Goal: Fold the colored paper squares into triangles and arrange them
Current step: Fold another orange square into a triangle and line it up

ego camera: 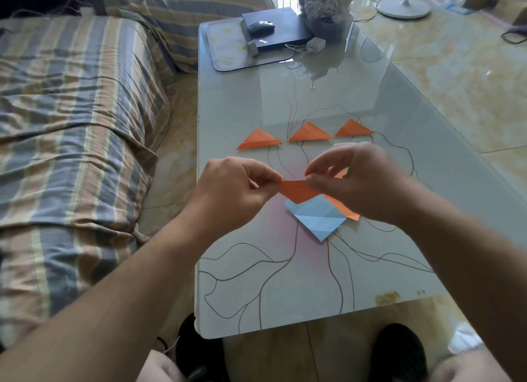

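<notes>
Three folded orange triangles lie in a row on the glass table [285, 282]: a left triangle [258, 140], a middle triangle [310, 133] and a right triangle [353, 128]. Nearer me, both hands hold an orange paper [298, 190] just above the table. My left hand [233, 190] pinches its left corner. My right hand [362, 182] pinches its top edge and hides its right part. Under it lies a creased light blue square [318, 217], turned like a diamond, on top of another orange sheet [346, 212].
A striped sofa [71, 125] runs along the table's left side. At the far end sit a mat [228, 51], a dark laptop [279, 25] with a mouse [261, 26], a white charger [315, 43] and a wrapped bouquet [328, 8]. A fan base [403, 6] stands on the floor.
</notes>
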A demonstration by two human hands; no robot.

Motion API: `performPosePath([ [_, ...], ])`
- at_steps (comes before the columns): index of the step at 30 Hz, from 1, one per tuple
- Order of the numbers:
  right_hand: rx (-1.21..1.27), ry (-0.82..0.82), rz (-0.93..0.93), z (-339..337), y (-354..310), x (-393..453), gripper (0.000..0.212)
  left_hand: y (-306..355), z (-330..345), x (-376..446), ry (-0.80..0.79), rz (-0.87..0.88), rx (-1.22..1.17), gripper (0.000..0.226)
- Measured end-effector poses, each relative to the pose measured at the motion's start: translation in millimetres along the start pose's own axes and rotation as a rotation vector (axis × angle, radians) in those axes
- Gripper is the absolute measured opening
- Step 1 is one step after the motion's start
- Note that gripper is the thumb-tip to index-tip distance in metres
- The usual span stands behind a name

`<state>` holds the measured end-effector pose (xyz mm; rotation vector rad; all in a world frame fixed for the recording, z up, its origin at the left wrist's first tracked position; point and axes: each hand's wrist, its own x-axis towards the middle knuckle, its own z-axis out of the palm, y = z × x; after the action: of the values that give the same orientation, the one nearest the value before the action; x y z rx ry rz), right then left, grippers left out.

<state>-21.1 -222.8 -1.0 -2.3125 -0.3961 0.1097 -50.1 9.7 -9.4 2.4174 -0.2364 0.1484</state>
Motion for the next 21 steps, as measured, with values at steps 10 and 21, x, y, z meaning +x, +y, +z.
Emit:
performPosePath([
  [10, -0.235, 0.088, -0.200, 24.2, -6.8, 7.5, 0.043, 1.3, 8.4, 2.4, -0.004, -0.034, -0.083, 0.006],
  [21, -0.147, 0.212, -0.301, 35.6, -5.8, 8.3, 0.018, 1.8, 14.6, 6.3, -0.001, 0.028, -0.047, 0.018],
])
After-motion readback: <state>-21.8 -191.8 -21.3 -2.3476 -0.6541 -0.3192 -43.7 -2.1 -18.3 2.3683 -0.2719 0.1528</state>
